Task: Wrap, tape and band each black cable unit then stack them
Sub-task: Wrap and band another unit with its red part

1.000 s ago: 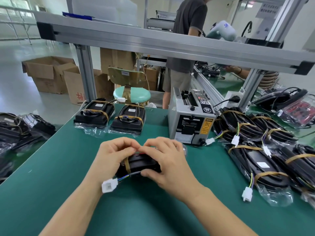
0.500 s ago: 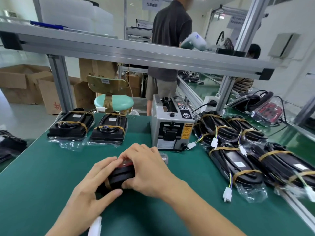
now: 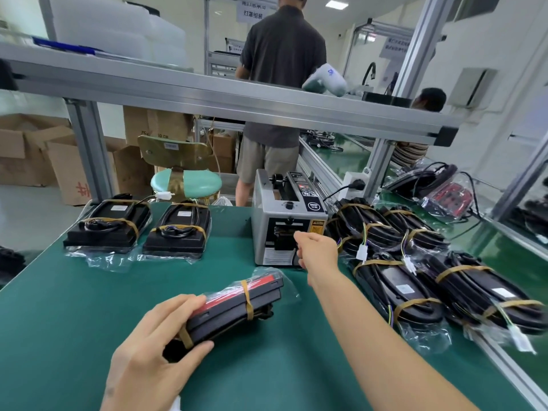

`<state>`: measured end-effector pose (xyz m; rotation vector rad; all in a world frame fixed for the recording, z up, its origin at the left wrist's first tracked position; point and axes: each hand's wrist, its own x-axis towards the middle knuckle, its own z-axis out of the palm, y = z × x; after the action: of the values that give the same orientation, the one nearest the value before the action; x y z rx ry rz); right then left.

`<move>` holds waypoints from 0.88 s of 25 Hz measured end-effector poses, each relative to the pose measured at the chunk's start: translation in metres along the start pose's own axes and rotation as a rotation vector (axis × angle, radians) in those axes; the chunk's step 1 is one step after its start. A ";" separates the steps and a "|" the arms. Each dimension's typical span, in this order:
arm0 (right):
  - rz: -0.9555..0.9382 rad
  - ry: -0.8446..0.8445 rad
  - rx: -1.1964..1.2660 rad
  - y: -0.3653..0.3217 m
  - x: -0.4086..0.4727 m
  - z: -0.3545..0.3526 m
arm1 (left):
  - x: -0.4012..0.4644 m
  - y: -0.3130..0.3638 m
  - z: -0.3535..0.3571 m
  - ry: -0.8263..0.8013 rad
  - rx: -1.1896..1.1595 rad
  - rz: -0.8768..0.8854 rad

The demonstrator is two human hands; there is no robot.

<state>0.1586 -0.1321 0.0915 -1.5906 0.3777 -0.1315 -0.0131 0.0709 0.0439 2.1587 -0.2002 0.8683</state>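
My left hand [image 3: 154, 348] is holding the wrapped black unit [image 3: 237, 304] in a tight grip. My right hand [image 3: 317, 252] is reaching to the tape machine [image 3: 284, 223]; I cannot tell its grip.

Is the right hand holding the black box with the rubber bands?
No, the left hand grips the banded black unit, while the right hand reaches to the tape dispenser.

You face a bright factory assembly floor.
Beyond your green-matted workbench [image 3: 59, 307] an aluminium-profile frame rail [image 3: 225, 99] crosses; behind it sit brown cardboard boxes [image 3: 68, 170], a mint-green round stool with brass back [image 3: 185, 180] and a pale glossy floor [image 3: 32, 215], while a person in a dark shirt [image 3: 281, 69] stands at another bench.
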 end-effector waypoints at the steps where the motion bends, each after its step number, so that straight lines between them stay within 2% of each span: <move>1: 0.038 0.033 0.018 0.002 0.006 0.006 | -0.001 0.001 0.002 0.012 0.010 -0.013; 8: 0.125 0.243 0.162 0.004 0.026 0.030 | -0.003 -0.001 0.004 0.028 0.012 -0.025; 12: 0.189 0.274 0.223 0.003 0.029 0.033 | -0.003 -0.002 0.006 0.040 0.010 -0.017; 17: 0.204 0.131 0.349 0.002 0.017 0.025 | -0.004 -0.002 0.005 0.048 0.010 -0.018; 22: 0.075 -0.117 0.389 -0.006 -0.020 -0.014 | -0.005 0.002 0.011 0.097 0.034 -0.032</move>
<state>0.1361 -0.1385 0.1008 -1.1924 0.2991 -0.0502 -0.0122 0.0609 0.0371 2.1386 -0.1021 0.9619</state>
